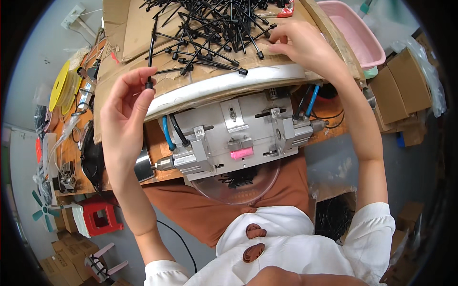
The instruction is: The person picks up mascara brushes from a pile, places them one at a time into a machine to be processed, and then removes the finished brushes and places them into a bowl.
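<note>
My left hand (129,109) pinches a thin black plastic rod (151,47) by its thicker capped end, between thumb and fingers. The rod points up and away, toward a loose pile of similar black rods (205,35) on a cardboard-lined surface (129,40). At the pile's right side is my right hand (300,45), its thumb and forefinger bent and apart. Its fingertips are close to the end of one rod; whether they touch it is unclear. Below the hands sits a metal fixture (243,128) with a cylinder at each side and a pink block (242,153) near its front.
A white curved strip (229,88) edges the cardboard. Blue tubes (168,133) run to the fixture. A clear round bowl (205,188) with black pieces is under it. A pink basin (355,33) stands right; a yellow spool (59,86) and red stool (99,217) are left.
</note>
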`<state>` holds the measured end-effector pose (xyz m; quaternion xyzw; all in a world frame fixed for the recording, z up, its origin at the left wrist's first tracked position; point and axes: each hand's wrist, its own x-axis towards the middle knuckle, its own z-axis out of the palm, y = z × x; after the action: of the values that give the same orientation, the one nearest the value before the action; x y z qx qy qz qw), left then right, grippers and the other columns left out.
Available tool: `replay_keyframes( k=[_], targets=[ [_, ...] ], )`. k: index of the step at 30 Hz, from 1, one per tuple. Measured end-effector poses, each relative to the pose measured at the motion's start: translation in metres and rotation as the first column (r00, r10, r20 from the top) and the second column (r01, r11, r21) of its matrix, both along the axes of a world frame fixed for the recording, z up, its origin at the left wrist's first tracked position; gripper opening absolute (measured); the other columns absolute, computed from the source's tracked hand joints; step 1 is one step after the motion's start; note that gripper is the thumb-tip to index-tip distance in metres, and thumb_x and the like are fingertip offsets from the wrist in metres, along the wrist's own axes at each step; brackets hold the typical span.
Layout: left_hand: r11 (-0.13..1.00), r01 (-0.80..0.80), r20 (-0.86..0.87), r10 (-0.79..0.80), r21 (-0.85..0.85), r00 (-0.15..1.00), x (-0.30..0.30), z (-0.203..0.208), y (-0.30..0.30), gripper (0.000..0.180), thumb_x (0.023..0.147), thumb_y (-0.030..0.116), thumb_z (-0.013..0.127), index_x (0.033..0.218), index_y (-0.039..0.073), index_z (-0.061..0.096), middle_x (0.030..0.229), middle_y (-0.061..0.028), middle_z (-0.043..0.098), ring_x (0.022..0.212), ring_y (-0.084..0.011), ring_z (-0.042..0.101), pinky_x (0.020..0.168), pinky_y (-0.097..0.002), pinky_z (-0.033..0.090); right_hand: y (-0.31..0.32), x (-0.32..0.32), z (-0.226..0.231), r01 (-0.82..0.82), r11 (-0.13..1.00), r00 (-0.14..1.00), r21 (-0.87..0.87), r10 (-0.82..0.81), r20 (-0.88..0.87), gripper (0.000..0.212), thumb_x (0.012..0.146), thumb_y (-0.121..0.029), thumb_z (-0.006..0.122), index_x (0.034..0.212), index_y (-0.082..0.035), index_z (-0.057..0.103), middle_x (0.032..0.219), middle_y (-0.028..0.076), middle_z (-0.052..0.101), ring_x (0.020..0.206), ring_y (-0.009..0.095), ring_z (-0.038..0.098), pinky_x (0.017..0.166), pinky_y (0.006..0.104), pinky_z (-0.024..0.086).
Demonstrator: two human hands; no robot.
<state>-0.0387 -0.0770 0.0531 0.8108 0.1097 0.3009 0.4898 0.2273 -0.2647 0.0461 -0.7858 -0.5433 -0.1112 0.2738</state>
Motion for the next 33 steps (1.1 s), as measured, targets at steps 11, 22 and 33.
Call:
replay_keyframes(
  k=[11,22,33],
  targets=[
    [0.999,-0.039,-0.038,0.040,0.030,0.998,-0.010,-0.011,-0.006,0.029,0.089,-0.005,0.058,0.118,-0.002,0.058,0.100,-0.0002,0.054,0.089,-0.0066,0.049,0.084,-0.0199,0.041,0.065,0.020,0.016,-0.279,0.850,0.717,-0.447,0.494,0.492,0.024,0.076,-0.001,0.065,0.100,-0.002,0.060,0.085,0.009,0.064,0.074,0.022,0.064,0.060,0.0320,0.051],
    [0.998,-0.055,-0.014,0.055,0.019,0.998,-0.007,-0.029,0.006,0.047,0.088,-0.006,0.058,0.134,0.001,0.050,0.100,0.0000,0.050,0.086,-0.0066,0.047,0.079,-0.0185,0.041,-0.036,0.122,0.084,0.564,0.819,0.726,0.107,-0.553,0.408,0.025,0.079,-0.014,0.069,0.100,-0.001,0.070,0.087,0.016,0.071,0.078,0.030,0.068,0.072,0.0362,0.054],
    [0.901,-0.209,-0.076,0.255,0.380,0.964,-0.021,-0.051,-0.045,0.067,0.080,-0.009,0.062,0.143,0.003,0.041,0.090,-0.0058,0.047,0.077,-0.0153,0.045,0.072,-0.0263,0.043,0.015,-0.022,0.032,-0.137,0.933,0.983,-0.333,0.169,0.068,0.018,0.082,-0.017,0.067,0.094,-0.004,0.070,0.084,0.015,0.069,0.076,0.026,0.067,0.069,0.0339,0.051]
  ],
)
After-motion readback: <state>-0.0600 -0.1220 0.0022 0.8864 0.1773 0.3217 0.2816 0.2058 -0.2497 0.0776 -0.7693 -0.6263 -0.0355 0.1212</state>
